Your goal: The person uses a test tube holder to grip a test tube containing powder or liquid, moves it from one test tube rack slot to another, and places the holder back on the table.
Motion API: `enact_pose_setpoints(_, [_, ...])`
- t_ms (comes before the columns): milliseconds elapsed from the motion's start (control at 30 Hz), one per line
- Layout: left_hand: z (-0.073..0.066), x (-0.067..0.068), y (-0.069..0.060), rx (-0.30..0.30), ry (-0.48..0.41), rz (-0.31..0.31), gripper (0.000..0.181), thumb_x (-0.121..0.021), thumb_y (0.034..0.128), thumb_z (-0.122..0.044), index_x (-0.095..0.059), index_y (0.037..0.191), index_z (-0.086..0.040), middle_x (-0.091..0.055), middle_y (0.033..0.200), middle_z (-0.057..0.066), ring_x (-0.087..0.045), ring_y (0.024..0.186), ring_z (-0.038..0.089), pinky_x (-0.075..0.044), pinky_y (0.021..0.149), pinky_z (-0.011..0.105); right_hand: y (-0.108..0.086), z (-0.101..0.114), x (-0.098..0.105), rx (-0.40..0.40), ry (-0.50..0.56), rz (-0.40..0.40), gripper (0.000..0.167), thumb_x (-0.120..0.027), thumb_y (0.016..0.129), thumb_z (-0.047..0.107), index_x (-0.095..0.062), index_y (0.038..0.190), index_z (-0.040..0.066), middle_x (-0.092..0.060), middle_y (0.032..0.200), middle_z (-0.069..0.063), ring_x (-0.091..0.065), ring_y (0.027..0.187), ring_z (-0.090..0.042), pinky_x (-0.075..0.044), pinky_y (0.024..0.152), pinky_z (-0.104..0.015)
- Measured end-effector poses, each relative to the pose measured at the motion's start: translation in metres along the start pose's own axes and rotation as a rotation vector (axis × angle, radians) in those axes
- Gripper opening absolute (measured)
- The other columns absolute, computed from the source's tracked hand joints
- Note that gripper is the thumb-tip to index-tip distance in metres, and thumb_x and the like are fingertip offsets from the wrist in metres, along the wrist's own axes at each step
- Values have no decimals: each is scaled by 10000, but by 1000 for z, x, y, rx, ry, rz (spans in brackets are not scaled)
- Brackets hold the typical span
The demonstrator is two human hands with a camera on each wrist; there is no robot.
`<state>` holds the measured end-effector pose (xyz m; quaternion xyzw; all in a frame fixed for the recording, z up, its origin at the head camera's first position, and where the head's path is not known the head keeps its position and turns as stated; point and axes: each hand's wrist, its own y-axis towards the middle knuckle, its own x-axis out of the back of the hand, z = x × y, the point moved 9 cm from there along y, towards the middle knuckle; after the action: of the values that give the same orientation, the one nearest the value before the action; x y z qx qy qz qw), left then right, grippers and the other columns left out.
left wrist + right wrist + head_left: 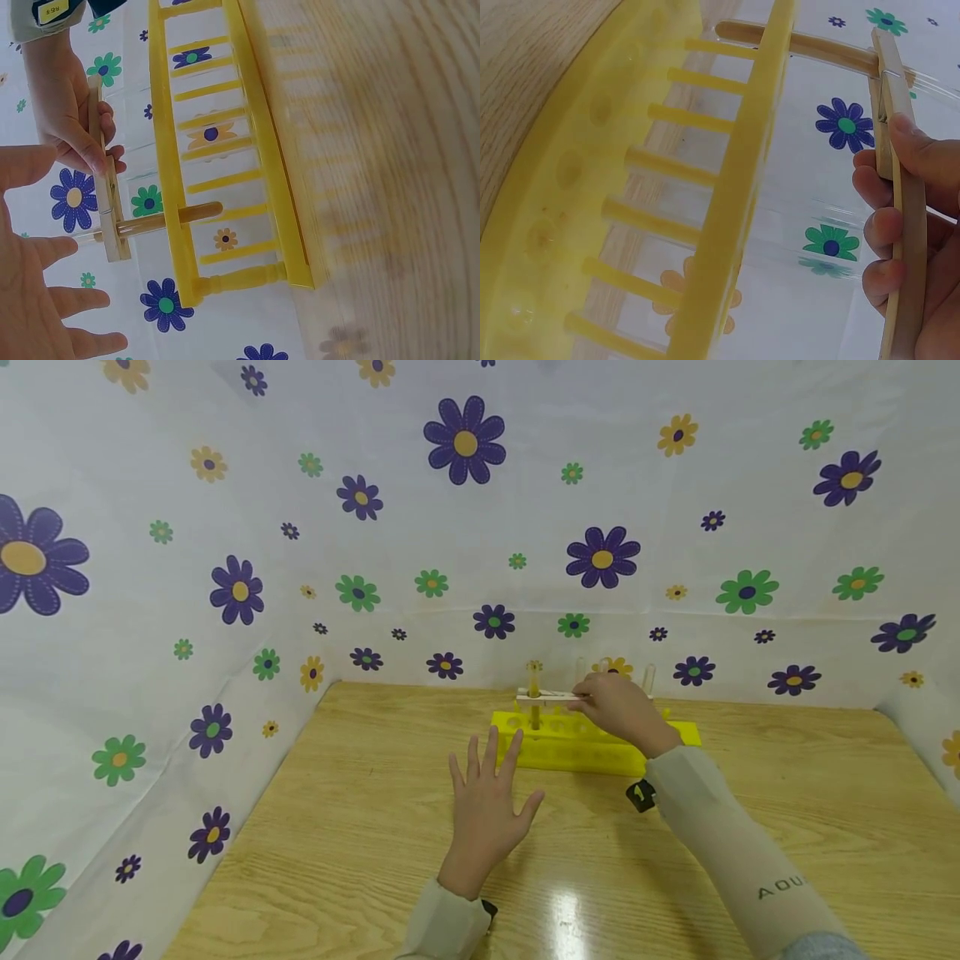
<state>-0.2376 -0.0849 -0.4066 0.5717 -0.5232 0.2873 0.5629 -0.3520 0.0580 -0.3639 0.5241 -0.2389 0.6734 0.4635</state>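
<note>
A wooden test tube holder (555,696) is gripped in my right hand (622,710), thumb and curled fingers round its handles in the right wrist view. Its jaws clamp a test tube (825,49) of yellow-brown liquid. That tube passes through a hole near the left end of the yellow test tube rack (577,760). In the left wrist view, the tube's rounded bottom lies between the rack's top plate and its base. My left hand (483,810) is in front of the rack, fingers spread and straight, holding nothing.
Several clear test tubes, one of them (648,679) at the right, stand in the rack behind my right hand. The wooden table (360,827) meets flower-patterned cloth (420,543) at the back and sides.
</note>
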Motion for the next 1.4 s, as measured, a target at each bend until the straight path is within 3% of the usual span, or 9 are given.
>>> enact_pose_setpoints(267, [0, 0, 0, -6, -12, -8, 742, -559, 879, -488, -246, 1499, -226, -260, 1540, 166, -255, 1394, 443, -171, 1066, 687, 1, -3, -7, -18, 9, 20, 284, -618, 904, 263, -707, 1069, 49, -701, 966, -87, -627, 802, -190, -546, 795, -367])
enact_pose_setpoints(567, [0, -1, 1, 1, -10, 7, 730, -515, 894, -516, -228, 1504, -236, -252, 1545, 162, -239, 1403, 436, -161, 1074, 681, -1, -1, -11, 12, 3, 14, 245, -615, 906, 258, -720, 1004, 59, -690, 886, -67, -561, 700, -148, -534, 711, -320])
enact_pose_setpoints(900, [0, -2, 1, 2, 10, 4, 766, -553, 880, -498, -203, 1511, -239, -238, 1552, 153, -252, 1397, 439, -185, 1063, 685, -2, -2, -17, 5, 12, 33, 252, -609, 911, 266, -722, 987, 55, -705, 911, -70, -651, 797, -182, -550, 749, -362])
enact_pose_setpoints(1400, [-2, -2, -1, 1, 10, 12, 768, -555, 881, -498, -203, 1511, -236, -235, 1552, 155, -248, 1399, 439, -178, 1068, 682, -4, -3, -22, 16, 10, 35, 221, -615, 908, 260, -724, 932, 70, -697, 865, -54, -633, 754, -160, -545, 734, -349])
